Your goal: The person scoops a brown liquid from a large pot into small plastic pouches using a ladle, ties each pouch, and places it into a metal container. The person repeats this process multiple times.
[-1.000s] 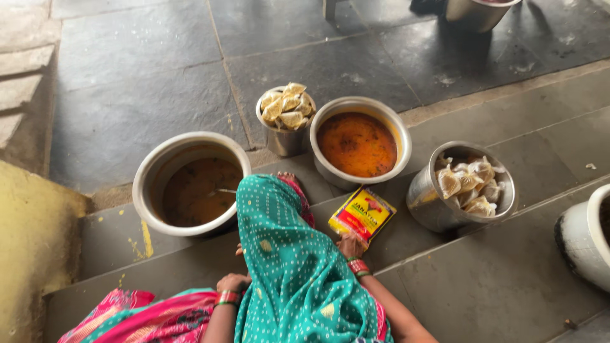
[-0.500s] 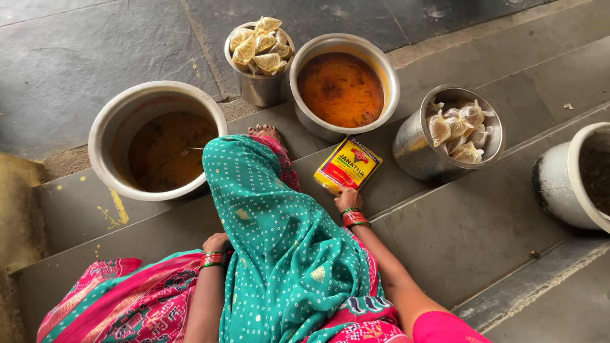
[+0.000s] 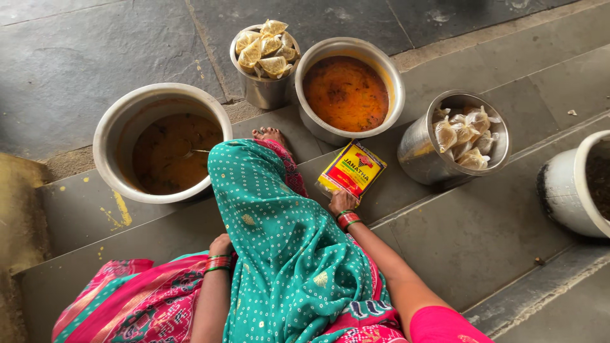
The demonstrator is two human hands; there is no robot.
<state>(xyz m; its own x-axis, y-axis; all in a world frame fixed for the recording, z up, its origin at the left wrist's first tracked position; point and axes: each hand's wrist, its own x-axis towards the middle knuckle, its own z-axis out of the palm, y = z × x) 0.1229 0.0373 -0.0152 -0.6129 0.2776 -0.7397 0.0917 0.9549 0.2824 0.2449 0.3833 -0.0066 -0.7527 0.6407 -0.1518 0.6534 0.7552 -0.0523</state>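
My right hand [image 3: 342, 202] rests on the near edge of a yellow and red packet [image 3: 352, 168] lying flat on the stone step. My left hand [image 3: 221, 245] is tucked against the teal dotted cloth [image 3: 279, 241] over my knee, fingers hidden. One bare foot [image 3: 269, 134] pokes out from under the cloth. Just beyond the packet stands a steel pot of orange curry [image 3: 346, 92]. To the left sits a wide steel pot of brown liquid [image 3: 166, 149] with a ladle handle in it.
A steel can heaped with tied plastic pouches of yellow food [image 3: 264, 54] stands behind the foot. Another steel can of filled pouches [image 3: 464, 136] is at the right. A white pot [image 3: 575, 184] sits at the far right edge. Stone steps drop toward me.
The view has moved closer and shifted down, so the pots look larger. My right hand stays on the packet and my left hand stays by the knee.
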